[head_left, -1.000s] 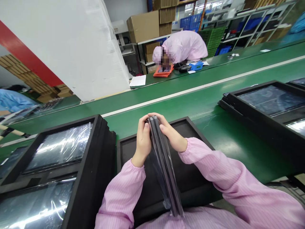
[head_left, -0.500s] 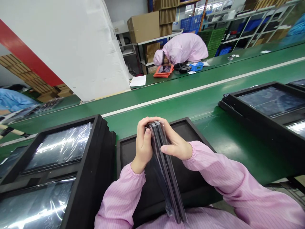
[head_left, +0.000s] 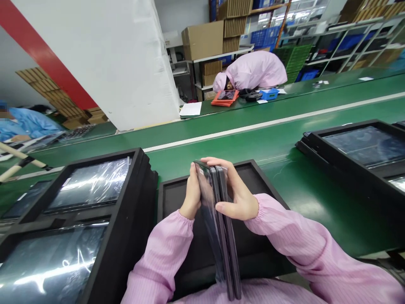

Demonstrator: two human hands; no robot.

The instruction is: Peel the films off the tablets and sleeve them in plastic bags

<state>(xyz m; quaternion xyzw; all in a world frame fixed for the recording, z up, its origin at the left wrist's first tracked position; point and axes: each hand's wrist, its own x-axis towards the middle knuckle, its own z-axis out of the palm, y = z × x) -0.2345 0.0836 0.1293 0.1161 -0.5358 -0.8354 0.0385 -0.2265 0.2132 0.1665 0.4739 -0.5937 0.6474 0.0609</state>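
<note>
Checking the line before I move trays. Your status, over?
Left hand, right hand: both gripping film-wrapped dark tablets, held on edge. Black tray directly beneath.

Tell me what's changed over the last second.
The film-wrapped panel has tilted its top away from the stack of dark tablets, and the right hand has shifted lower, its thumb across the stack. Neither hand let go; the left hand keeps its grip. The black foam tray stayed beneath them.
</note>
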